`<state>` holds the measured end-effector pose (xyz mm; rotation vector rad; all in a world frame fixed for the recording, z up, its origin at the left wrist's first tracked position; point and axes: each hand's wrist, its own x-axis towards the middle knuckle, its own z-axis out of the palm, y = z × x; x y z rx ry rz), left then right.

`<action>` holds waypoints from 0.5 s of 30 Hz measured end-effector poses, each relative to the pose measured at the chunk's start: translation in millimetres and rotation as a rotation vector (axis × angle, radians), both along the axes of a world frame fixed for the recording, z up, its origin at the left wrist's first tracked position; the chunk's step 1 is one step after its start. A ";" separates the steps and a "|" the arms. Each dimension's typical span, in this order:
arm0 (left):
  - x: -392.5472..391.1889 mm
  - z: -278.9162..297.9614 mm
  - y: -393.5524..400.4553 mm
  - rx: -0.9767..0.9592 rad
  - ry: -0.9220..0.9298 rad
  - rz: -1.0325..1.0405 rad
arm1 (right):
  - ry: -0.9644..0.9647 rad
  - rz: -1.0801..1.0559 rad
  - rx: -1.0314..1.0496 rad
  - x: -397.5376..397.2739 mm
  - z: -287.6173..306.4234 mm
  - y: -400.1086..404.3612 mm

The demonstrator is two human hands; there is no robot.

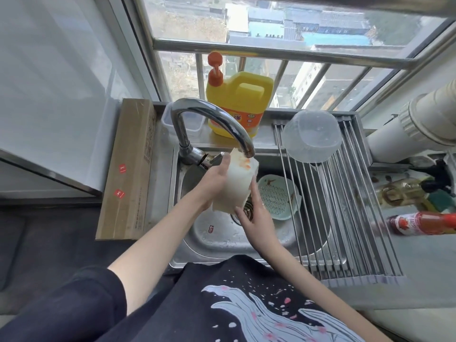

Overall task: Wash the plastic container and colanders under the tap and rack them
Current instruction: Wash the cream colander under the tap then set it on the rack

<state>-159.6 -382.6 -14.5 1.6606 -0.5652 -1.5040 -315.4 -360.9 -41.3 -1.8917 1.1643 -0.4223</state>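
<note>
Head view had you over the sink (217,233), the roll-up rack (345,218) across its right half, one clear plastic container (311,138) already upturned on the bars. And you had the white colander (237,183) right under the tap (214,122)! Your left hand (214,178) was clamped on its left wall, your right hand (254,213) cupping the lower right edge. It looked light, thin and flexible, slick when wet, so the rim was the place to hold. A green colander (278,197) lay waiting in the basin.
</note>
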 end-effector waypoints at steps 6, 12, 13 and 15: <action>6.0 -29.1 5.7 -0.266 -0.298 -0.088 | 0.149 0.155 -0.294 -17.8 13.8 -22.2; -0.1 -38.7 12.9 -0.328 -0.273 -0.091 | 0.565 0.262 -0.256 3.2 12.9 -56.5; -0.9 -41.3 13.0 -0.324 -0.302 -0.089 | 0.610 0.191 -0.209 7.2 12.4 -58.2; -3.2 -44.0 13.6 -0.320 -0.354 -0.069 | 0.649 0.229 -0.307 16.3 14.0 -42.0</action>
